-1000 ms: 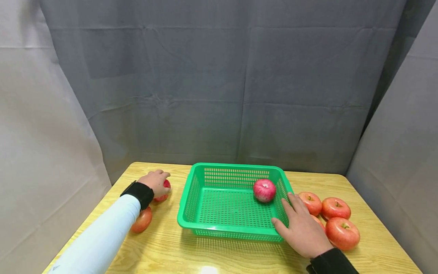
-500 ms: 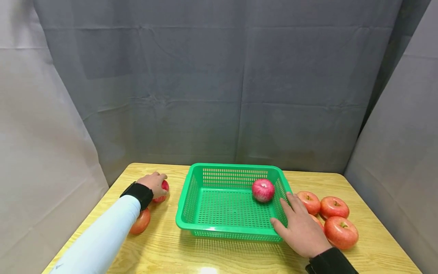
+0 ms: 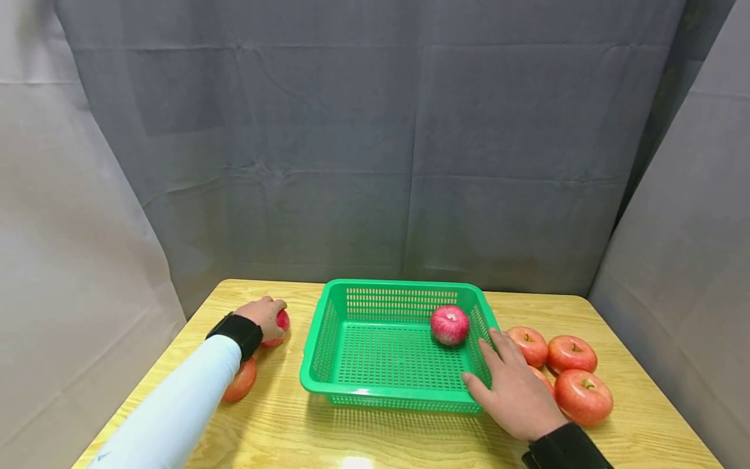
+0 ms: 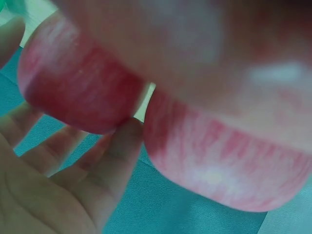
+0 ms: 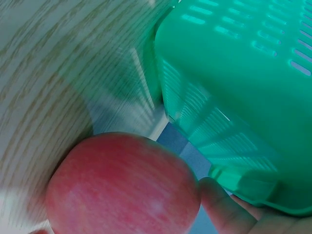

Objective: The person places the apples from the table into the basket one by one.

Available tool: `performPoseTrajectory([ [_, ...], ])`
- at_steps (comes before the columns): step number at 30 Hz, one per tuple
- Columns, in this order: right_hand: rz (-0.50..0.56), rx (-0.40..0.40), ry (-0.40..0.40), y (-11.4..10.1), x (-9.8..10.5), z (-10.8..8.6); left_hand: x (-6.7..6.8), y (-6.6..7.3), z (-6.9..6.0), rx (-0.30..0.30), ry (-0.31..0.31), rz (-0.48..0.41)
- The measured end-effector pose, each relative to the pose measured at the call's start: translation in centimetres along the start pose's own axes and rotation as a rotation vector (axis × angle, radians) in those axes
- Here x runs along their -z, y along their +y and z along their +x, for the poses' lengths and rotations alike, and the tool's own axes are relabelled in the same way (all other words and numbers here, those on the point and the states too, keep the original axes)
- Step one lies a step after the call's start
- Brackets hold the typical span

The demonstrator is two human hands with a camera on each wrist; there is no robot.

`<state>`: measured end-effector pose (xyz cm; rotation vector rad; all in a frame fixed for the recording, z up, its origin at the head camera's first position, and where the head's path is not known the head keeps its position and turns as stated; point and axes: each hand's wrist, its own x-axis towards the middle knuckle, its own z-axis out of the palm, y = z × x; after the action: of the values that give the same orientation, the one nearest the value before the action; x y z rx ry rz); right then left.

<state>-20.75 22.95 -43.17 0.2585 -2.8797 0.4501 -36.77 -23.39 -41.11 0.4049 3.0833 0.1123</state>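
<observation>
At the left of the table, my left hand (image 3: 262,317) grips a deep red apple (image 3: 282,322) from above. The left wrist view shows its thumb and fingers around that apple (image 4: 80,80). A second, lighter apple (image 3: 241,380) sits nearer, partly hidden by the wrist. My right hand (image 3: 518,394) rests at the right rim of a green plastic basket (image 3: 404,285), fingers extended and holding nothing. Inside the basket, towards its right side, lies one dark red apple (image 3: 450,325). Below the right hand, the right wrist view has an apple (image 5: 124,187) beside the basket.
Right of the basket several apples cluster, among them a back one (image 3: 571,354) and a front one (image 3: 583,397). They stand on a light wooden table (image 3: 375,440). Grey cloth (image 3: 328,143) hangs behind, and pale cloth (image 3: 76,247) hangs at both sides.
The fingers and thumb of my left hand have drawn in closer around the deep red apple. The right hand stays at the basket rim. The head view has shifted slightly.
</observation>
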Motion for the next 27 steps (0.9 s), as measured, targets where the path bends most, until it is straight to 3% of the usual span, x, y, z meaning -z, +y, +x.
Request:
performPoseTrajectory([
  [17,-0.005,-0.014,-0.006,-0.12,-0.14,0.14,0.51,0.54,-0.78,-0.009,-0.031,0.019],
  [27,-0.002,-0.007,0.005,-0.08,-0.07,0.2,0.25,0.18,-0.47,-0.026,-0.005,0.023],
])
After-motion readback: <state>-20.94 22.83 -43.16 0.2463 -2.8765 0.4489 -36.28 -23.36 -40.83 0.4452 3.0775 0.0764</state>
